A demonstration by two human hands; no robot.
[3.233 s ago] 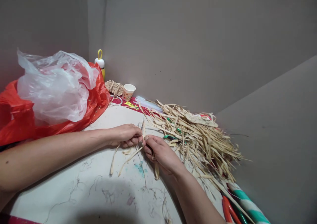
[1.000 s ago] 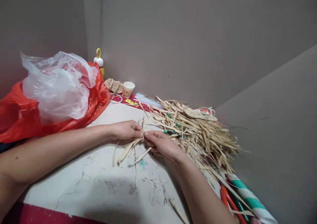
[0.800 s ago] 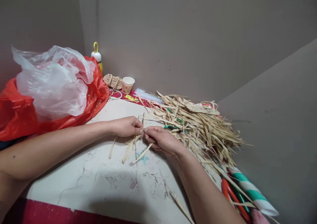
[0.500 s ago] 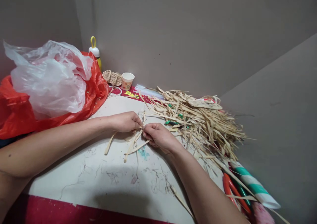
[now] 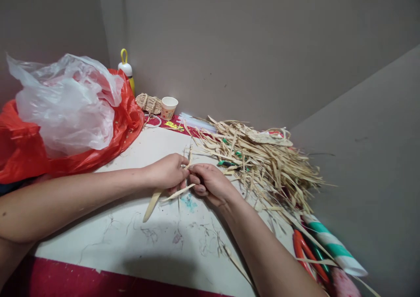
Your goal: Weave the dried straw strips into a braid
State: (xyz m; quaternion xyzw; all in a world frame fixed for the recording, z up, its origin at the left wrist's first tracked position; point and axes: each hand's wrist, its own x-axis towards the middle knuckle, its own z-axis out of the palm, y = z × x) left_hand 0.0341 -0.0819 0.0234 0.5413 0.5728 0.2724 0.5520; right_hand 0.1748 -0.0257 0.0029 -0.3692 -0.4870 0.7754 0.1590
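Observation:
My left hand (image 5: 168, 173) and my right hand (image 5: 211, 184) meet over the white board (image 5: 138, 227), fingers pinched together on a small bundle of pale straw strips (image 5: 170, 193). The strips' loose ends hang down and to the left, one flat end resting on the board. A thin strand rises between the fingertips. A large heap of the same dry straw strips (image 5: 262, 161) lies just right of my right hand.
A red plastic bag (image 5: 29, 152) with a clear bag (image 5: 65, 104) on top fills the left. Behind stand a yellow-capped bottle (image 5: 126, 69), a small woven piece (image 5: 149, 103) and a paper cup (image 5: 169, 107). Red-handled tools (image 5: 306, 255) and a green-striped roll (image 5: 331, 246) lie lower right. Grey walls close in.
Both hands stayed together on the strips, working them. The hanging ends shifted and now trail lower left. The view tilted slightly.

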